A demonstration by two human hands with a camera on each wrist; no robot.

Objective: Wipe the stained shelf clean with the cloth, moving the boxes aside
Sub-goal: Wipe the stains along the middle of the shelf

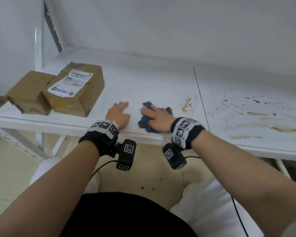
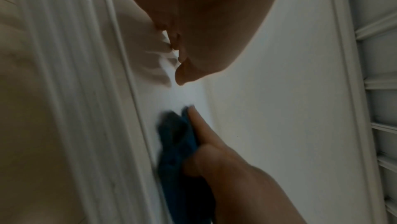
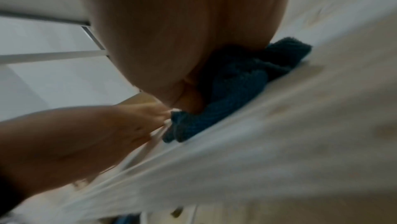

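Blue cloth (image 1: 146, 121) lies near shelf (image 1: 143, 79) front edge under flat right hand (image 1: 158, 119), fingers straight. Left hand (image 1: 118, 114) rests beside, relaxed. Wiping underway; next: move toward brown stains (image 1: 187, 105). Boxes (image 1: 58, 93) at left end.

from my right wrist camera i see my right hand (image 3: 182, 40) pressing down on the crumpled dark blue cloth (image 3: 236, 81) against the white shelf (image 3: 279, 142). my left hand (image 3: 128, 125) lies just beside the cloth's near edge. the picture is blurred.
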